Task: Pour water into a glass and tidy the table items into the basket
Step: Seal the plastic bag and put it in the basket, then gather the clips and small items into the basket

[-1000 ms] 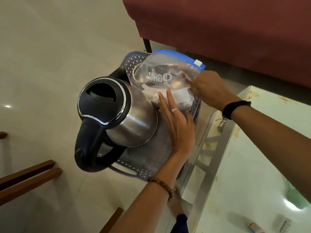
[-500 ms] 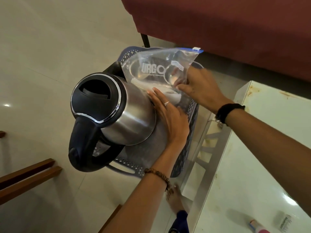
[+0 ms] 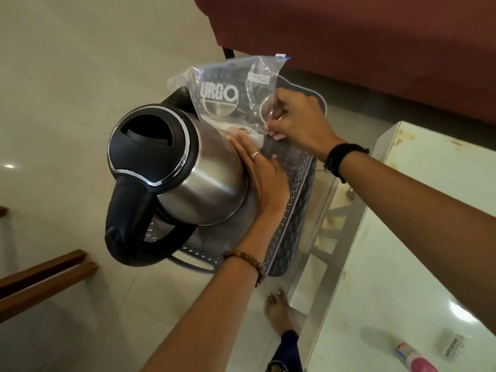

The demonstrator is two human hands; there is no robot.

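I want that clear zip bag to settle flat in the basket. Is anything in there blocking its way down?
Yes. The steel kettle with black lid fills the near part of the dark perforated basket. The clear zip bag, pinched by the right hand, stands behind it. The left hand lies flat against the kettle.

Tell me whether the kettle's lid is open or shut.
Shut: the kettle lid sits flush inside its chrome ring, no gap showing.

soft daylight, glare spots on floor (image 3: 9,166) and table (image 3: 456,304), wide-angle bending at edges.
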